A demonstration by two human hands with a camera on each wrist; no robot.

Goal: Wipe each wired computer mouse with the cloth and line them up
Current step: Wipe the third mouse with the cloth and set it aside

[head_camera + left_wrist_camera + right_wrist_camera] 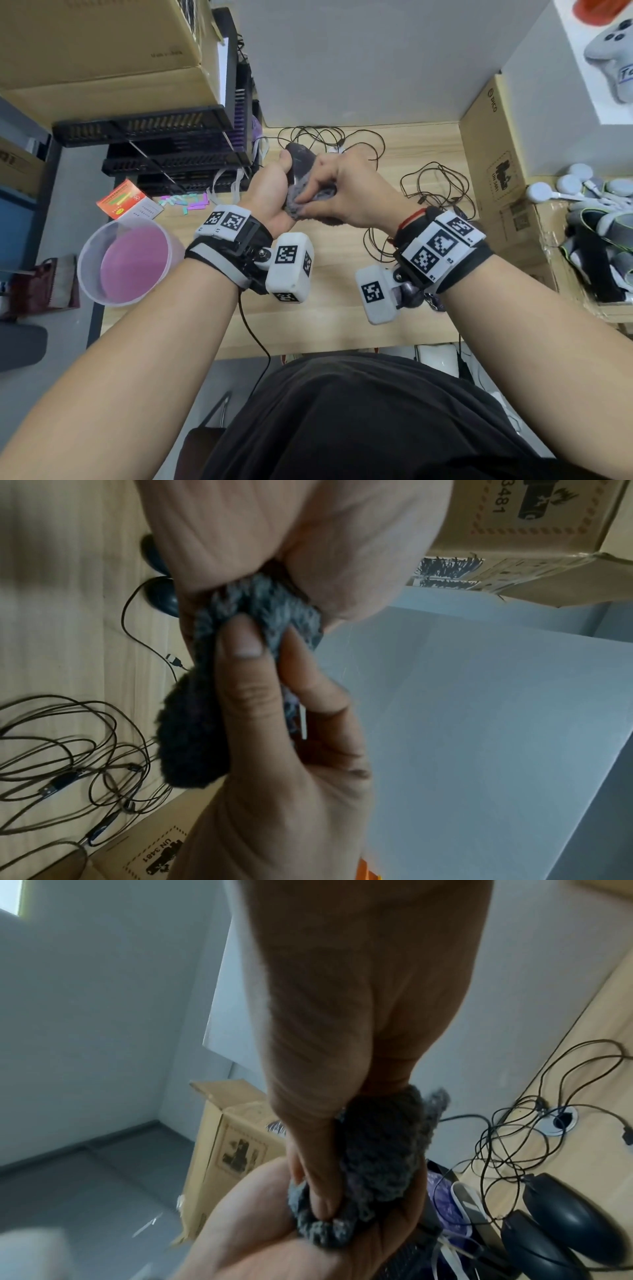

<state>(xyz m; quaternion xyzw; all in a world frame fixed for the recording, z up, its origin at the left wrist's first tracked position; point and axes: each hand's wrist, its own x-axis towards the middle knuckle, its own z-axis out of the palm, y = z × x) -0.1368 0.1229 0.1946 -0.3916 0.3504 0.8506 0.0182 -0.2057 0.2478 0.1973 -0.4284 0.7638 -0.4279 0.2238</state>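
Observation:
In the head view my left hand (282,185) holds a black wired mouse (300,160) raised above the wooden desk (335,301), fingers curled round its body. My right hand (322,193) pinches a grey fuzzy cloth (303,205) and presses it against the mouse's lower end. The left wrist view shows the cloth (270,610) bunched between both hands, and the held mouse is hidden there. Two more black mice (575,1218) (534,1250) lie side by side on the desk. Their cables (435,192) lie tangled behind my hands.
A clear cup with a pink bottom (126,260) stands at the desk's left edge. Black slotted trays (154,147) are stacked at the back left. A cardboard box (496,164) borders the right side. A cable hole (560,1123) sits in the desk.

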